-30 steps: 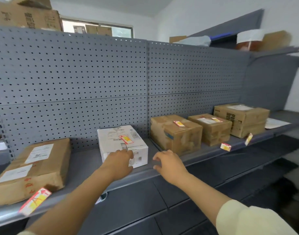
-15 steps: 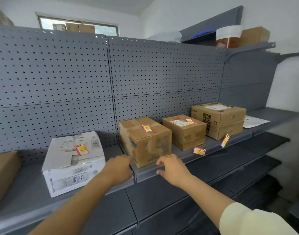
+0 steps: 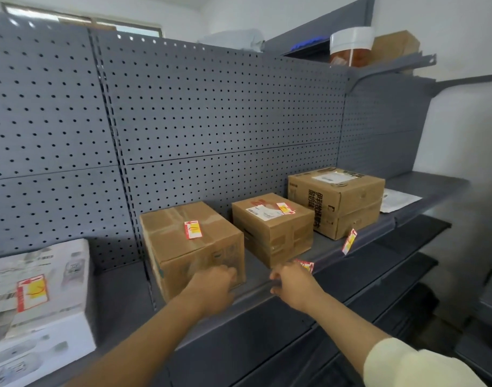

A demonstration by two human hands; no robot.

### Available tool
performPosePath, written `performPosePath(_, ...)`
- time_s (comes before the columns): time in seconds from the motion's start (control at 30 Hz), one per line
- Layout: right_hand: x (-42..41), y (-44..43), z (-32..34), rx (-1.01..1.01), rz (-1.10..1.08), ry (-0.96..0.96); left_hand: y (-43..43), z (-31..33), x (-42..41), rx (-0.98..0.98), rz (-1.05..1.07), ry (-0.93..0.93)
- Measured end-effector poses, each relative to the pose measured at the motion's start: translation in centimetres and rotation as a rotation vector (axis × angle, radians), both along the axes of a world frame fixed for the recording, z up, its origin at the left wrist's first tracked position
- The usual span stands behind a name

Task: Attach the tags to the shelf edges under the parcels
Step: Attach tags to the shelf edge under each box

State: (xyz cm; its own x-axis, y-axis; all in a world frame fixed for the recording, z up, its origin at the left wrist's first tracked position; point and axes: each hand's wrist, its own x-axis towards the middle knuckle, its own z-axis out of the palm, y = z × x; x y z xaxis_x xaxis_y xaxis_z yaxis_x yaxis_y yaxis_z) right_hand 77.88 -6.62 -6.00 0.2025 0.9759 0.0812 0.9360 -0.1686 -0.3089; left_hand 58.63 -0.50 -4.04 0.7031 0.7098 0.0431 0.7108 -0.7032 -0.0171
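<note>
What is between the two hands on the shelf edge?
In the head view, only bare grey shelf edge shows between the left hand and the right hand; no tag there. A tag peeks out behind the right hand.

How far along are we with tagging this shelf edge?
Done: red-and-yellow tags hang from the grey shelf edge under the far stacked cardboard box and the middle cardboard box. In hand: the left hand and right hand are at the edge below the nearest brown cardboard box; no tag shows there. Left: that spot; the white box's edge is out of view.
</note>
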Motion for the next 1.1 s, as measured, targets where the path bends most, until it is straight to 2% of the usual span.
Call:
performPosePath(0.2,8.0,2.2,-0.7,-0.141,-0.039,-0.106,1.7,-1.5,5.9,0.031,0.006,0.094)
performPosePath(0.4,13.4,5.1,-0.9,-0.122,0.002,-0.145,3.0,-2.4,11.3,0.004,0.082,0.088)
performPosePath(0.67,14.0,7.1,-2.4,-0.069,0.184,-0.196,2.9,-2.9,13.6,-0.053,0.175,0.067)
performPosePath(1.1,13.1,8.3,-1.0,-0.114,0.302,-0.269,1.6,-2.0,10.0,-0.093,0.299,-0.026)
